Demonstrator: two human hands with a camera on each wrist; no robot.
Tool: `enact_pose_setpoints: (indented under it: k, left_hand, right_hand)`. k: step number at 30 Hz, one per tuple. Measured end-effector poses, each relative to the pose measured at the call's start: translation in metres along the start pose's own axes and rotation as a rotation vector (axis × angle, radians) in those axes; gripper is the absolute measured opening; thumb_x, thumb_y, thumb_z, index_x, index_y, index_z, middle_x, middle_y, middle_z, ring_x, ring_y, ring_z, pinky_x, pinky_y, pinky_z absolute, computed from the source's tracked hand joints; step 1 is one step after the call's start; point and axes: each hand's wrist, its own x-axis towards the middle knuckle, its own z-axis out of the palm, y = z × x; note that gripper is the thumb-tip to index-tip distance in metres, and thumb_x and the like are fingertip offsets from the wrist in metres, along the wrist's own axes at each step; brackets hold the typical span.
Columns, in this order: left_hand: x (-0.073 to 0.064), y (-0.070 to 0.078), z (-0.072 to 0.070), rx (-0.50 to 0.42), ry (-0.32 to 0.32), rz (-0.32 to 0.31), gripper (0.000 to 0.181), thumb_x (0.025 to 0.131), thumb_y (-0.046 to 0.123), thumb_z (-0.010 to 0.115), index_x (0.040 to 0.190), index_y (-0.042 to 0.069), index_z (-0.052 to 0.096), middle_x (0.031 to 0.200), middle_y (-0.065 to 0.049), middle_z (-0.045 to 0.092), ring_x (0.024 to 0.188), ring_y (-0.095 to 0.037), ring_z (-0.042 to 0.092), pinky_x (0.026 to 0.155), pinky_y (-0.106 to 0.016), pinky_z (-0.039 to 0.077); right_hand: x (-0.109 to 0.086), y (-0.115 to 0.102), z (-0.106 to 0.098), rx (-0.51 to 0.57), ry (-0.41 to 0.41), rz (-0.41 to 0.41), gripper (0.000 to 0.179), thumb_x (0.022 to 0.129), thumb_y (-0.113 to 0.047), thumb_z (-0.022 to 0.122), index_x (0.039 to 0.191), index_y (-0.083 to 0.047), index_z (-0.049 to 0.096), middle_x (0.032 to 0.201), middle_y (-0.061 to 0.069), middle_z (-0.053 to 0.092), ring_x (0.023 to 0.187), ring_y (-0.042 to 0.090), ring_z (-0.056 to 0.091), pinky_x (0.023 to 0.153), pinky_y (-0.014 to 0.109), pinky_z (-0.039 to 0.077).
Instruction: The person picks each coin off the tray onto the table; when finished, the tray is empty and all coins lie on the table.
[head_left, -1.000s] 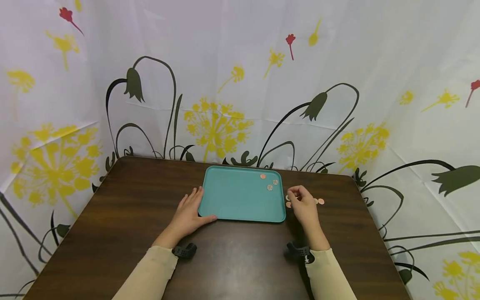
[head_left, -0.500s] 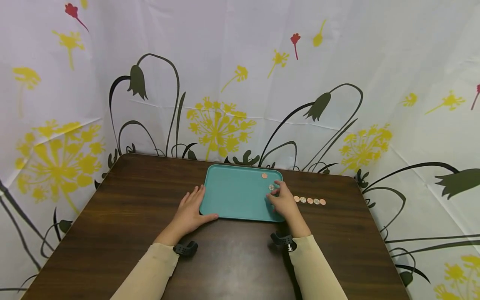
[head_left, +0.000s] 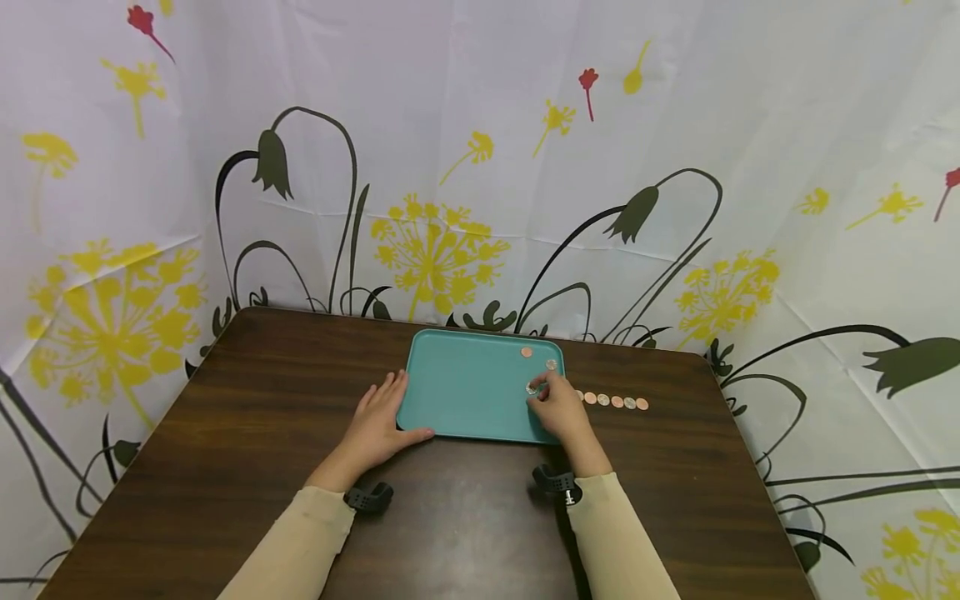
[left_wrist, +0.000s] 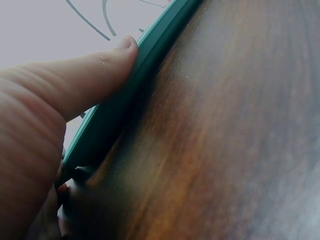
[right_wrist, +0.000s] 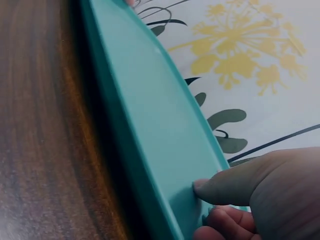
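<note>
In the head view, the teal tray (head_left: pixel 472 385) lies on the dark wooden table. My left hand (head_left: pixel 378 425) rests at its front left corner, fingers straight along the left side and thumb (left_wrist: pixel 107 70) along the front rim. Over the tray's right part, my right hand (head_left: pixel 561 410) pinches a silver coin (head_left: pixel 531 389) at its fingertips, close over the tray floor. The right wrist view shows the thumb (right_wrist: pixel 220 187) near the tray floor with the other fingers curled. A copper coin (head_left: pixel 527 352) and another silver coin (head_left: pixel 551 365) lie near the tray's back right corner.
To the right of the tray, several copper and silver coins (head_left: pixel 617 402) form a row on the table (head_left: pixel 480 517). The row's left end sits close behind my right hand. A white flowered cloth (head_left: pixel 465 167) hangs behind the table's back edge.
My right hand has moved left from the coin row to over the tray. The nearer silver coin there has shifted slightly toward the front left with its fingertips. My left hand keeps its place.
</note>
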Motion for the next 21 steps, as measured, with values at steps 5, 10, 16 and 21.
enact_pose_setpoints:
  k: [5, 10, 16, 21]
  left_hand:
    - [0.001, 0.000, -0.001, 0.003, 0.000, 0.001, 0.120, 0.092, 0.057, 0.084, 0.173, -0.002, 0.018, 0.182, -0.022, 0.018, 0.171, -0.042, 0.013, 0.136, -0.065, 0.006]
    - [0.001, 0.001, -0.001, 0.002, -0.006, -0.002, 0.119, 0.093, 0.057, 0.084, 0.173, -0.002, 0.018, 0.182, -0.022, 0.017, 0.171, -0.042, 0.013, 0.136, -0.065, 0.005]
    - [0.000, 0.002, -0.001, -0.002, -0.015, -0.006, 0.119, 0.093, 0.056, 0.084, 0.173, -0.002, 0.018, 0.182, -0.022, 0.017, 0.171, -0.042, 0.012, 0.137, -0.065, 0.005]
    - [-0.001, 0.003, -0.003, -0.003, -0.018, -0.009, 0.119, 0.093, 0.055, 0.084, 0.173, -0.002, 0.017, 0.182, -0.023, 0.016, 0.171, -0.042, 0.012, 0.137, -0.064, 0.004]
  right_hand:
    - [0.001, -0.001, 0.001, -0.032, 0.009, -0.007, 0.021, 0.101, -0.015, 0.076, 0.121, -0.008, 0.074, 0.093, 0.008, 0.063, 0.075, 0.021, 0.055, 0.064, 0.034, 0.045]
    - [0.000, -0.001, 0.000, -0.016, -0.008, 0.005, 0.014, 0.098, -0.015, 0.078, 0.107, -0.006, 0.073, 0.097, 0.009, 0.063, 0.083, 0.022, 0.057, 0.071, 0.035, 0.047]
    - [-0.005, 0.002, 0.006, 0.042, 0.075, 0.000, 0.015, 0.098, -0.019, 0.080, 0.102, -0.012, 0.067, 0.092, 0.005, 0.069, 0.074, 0.018, 0.057, 0.065, 0.032, 0.045]
    - [-0.015, 0.001, 0.005, 0.259, 0.193, -0.054, 0.013, 0.097, -0.019, 0.085, 0.103, -0.014, 0.075, 0.096, 0.005, 0.074, 0.073, 0.013, 0.058, 0.065, 0.027, 0.047]
